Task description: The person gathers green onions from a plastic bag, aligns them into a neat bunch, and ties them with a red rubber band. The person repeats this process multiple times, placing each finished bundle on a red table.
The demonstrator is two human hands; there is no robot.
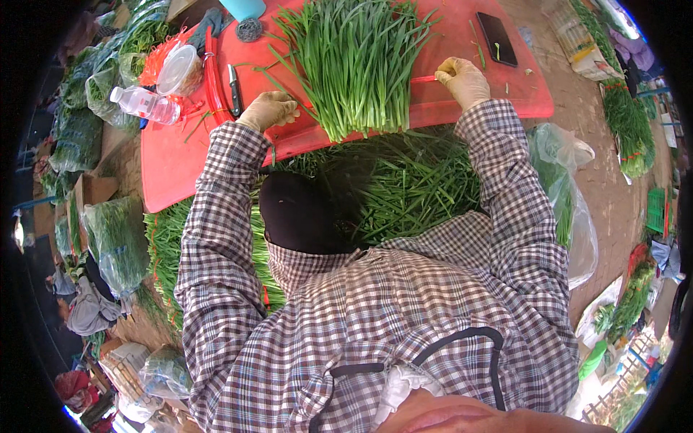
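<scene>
A thick bundle of green garlic chives [363, 70] lies across the red table [520, 92], its pale cut ends towards me. Right of it, my right hand [463, 81], in a cream glove, pinches the end of a red tie strip [423, 79] that comes out from the bundle's side. My left hand [273, 110], gloved too, is left of the cut ends with fingers curled; whether it grips the strip's other end is unclear. Beside it lie a black-handled knife [235, 92] and a bunch of red strips [215, 81].
On the table are a phone [496, 39], a plastic bottle [146, 105], a clear tub [178, 70], a steel scourer [249, 30] and a blue container [243, 8]. Loose green leaves [422, 184] lie below the table's near edge. Bagged greens [116, 243] stand at left, a plastic bag [563, 200] at right.
</scene>
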